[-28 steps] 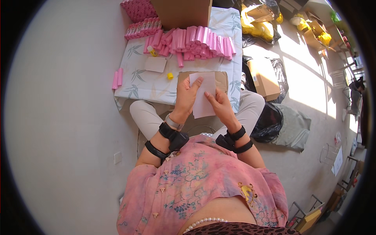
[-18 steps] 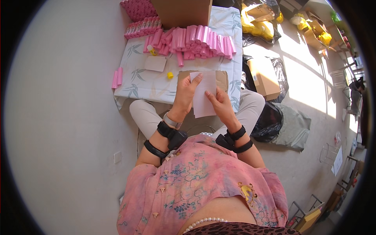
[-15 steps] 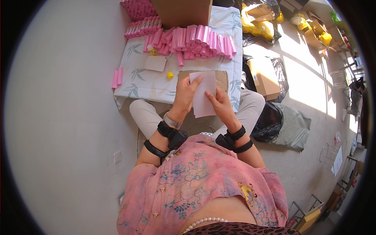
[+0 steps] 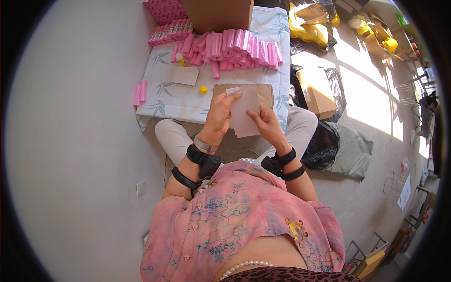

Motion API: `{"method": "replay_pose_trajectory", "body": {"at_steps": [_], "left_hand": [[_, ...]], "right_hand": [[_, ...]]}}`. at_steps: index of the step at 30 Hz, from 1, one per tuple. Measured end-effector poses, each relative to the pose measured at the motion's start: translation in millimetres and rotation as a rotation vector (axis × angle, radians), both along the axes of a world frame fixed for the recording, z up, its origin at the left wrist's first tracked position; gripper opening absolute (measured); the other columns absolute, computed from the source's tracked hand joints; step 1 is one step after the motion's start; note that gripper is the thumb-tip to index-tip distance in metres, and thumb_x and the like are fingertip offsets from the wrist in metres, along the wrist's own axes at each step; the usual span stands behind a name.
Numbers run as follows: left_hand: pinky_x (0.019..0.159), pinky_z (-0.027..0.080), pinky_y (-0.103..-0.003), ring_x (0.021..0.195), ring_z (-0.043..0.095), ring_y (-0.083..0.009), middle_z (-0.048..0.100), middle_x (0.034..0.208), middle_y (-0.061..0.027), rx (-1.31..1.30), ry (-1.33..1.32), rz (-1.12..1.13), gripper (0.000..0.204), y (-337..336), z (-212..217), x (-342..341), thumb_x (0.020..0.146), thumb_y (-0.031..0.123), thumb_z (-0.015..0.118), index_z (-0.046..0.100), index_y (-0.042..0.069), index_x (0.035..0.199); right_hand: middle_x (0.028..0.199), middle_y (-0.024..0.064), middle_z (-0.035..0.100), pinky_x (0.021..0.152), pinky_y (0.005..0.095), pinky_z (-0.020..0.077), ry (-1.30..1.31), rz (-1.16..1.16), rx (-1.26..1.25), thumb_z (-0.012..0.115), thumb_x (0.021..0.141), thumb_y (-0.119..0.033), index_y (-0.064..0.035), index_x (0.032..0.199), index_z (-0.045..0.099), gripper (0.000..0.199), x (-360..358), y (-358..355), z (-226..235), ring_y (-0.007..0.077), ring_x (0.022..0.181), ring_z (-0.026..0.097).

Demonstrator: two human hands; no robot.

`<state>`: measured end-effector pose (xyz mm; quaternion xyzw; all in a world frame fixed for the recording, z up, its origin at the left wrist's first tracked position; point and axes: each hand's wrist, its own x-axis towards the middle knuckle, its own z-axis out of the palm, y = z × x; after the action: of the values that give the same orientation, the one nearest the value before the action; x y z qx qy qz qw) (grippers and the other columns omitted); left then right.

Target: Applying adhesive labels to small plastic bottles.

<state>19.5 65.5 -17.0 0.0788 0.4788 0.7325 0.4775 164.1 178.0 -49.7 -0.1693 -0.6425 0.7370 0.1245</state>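
Between both hands I hold a thin sheaf of pale paper slips (image 4: 244, 115) over the table's near edge. My left hand (image 4: 220, 113) grips its upper left side, thumb on top. My right hand (image 4: 268, 123) pinches the right side with thumb over fingers. The slips are slightly fanned, so their edges do not line up. Behind them, partly covered, lies a flat piece of brown cardboard (image 4: 267, 96). A yellow cap (image 4: 203, 90) sits to the left, near a white card (image 4: 186, 75). Just beyond the card lies a glue stick (image 4: 181, 59) with a yellow band.
Many pink rolls (image 4: 230, 49) are heaped across the table, before a large cardboard box (image 4: 218, 14). Two more pink rolls (image 4: 140, 93) lie at the left edge. Right of the table, a carton (image 4: 317, 94) and black plastic bags (image 4: 322, 148) rest on the floor.
The slips have tilted slightly, their lower end rising a little and the fan shifting. Both hands keep their hold in nearly the same place.
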Motion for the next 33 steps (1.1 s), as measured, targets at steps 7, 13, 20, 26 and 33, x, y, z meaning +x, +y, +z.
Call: {"method": "replay_pose_trajectory", "body": {"at_steps": [7,13,20,26,33], "left_hand": [[0.081,0.055,-0.025,0.091,0.068,-0.0089,0.074,0.105,-0.0035,0.033,0.173,0.042,0.026,4.4,-3.6,7.5,0.104,0.022,0.066,0.07,0.0,0.117],[0.079,0.055,-0.024,0.09,0.067,-0.008,0.074,0.105,-0.0039,0.016,0.255,0.035,0.029,5.7,-4.2,8.8,0.105,0.025,0.065,0.07,-0.001,0.117],[0.072,0.053,-0.022,0.079,0.064,-0.0056,0.072,0.095,-0.0015,0.019,0.222,0.068,0.041,7.9,-4.6,9.5,0.107,0.038,0.062,0.068,-0.001,0.12],[0.062,0.047,-0.022,0.071,0.055,-0.0017,0.066,0.08,0.0032,-0.126,0.36,0.172,0.037,6.6,-31.0,24.4,0.108,0.035,0.061,0.072,0.0,0.11],[0.057,0.043,-0.027,0.066,0.047,-0.0037,0.058,0.071,0.0029,-0.187,0.531,0.245,0.038,6.6,-54.8,25.5,0.109,0.033,0.059,0.072,-0.002,0.104]], "right_hand": [[0.113,0.0022,0.069,0.09,0.0265,0.0522,0.001,-0.017,-0.044,0.057,0.108,-0.015,0.0002,0.137,0.057,0.033,0.3,-0.7,3.1,0.0077,0.101,0.062],[0.112,0.0023,0.069,0.088,0.0263,0.0527,-0.002,-0.041,-0.051,0.056,0.108,-0.014,0.0003,0.136,0.058,0.032,-0.5,-2.5,4.8,0.0076,0.098,0.063],[0.109,0.0016,0.07,0.082,0.0254,0.053,-0.033,-0.159,-0.095,0.057,0.108,-0.014,0.0002,0.133,0.059,0.029,-2.1,-5.8,-2.2,0.0064,0.093,0.063],[0.109,0.0012,0.07,0.082,0.0247,0.0525,0.017,-0.224,-0.15,0.059,0.107,-0.015,-0.0002,0.132,0.06,0.029,-5.0,-8.8,-10.1,0.0059,0.094,0.063],[0.109,0.0011,0.07,0.08,0.024,0.0521,0.016,-0.247,-0.15,0.061,0.107,-0.018,-0.0001,0.128,0.061,0.027,-8.1,-12.3,-15.8,0.0048,0.092,0.062]]}}
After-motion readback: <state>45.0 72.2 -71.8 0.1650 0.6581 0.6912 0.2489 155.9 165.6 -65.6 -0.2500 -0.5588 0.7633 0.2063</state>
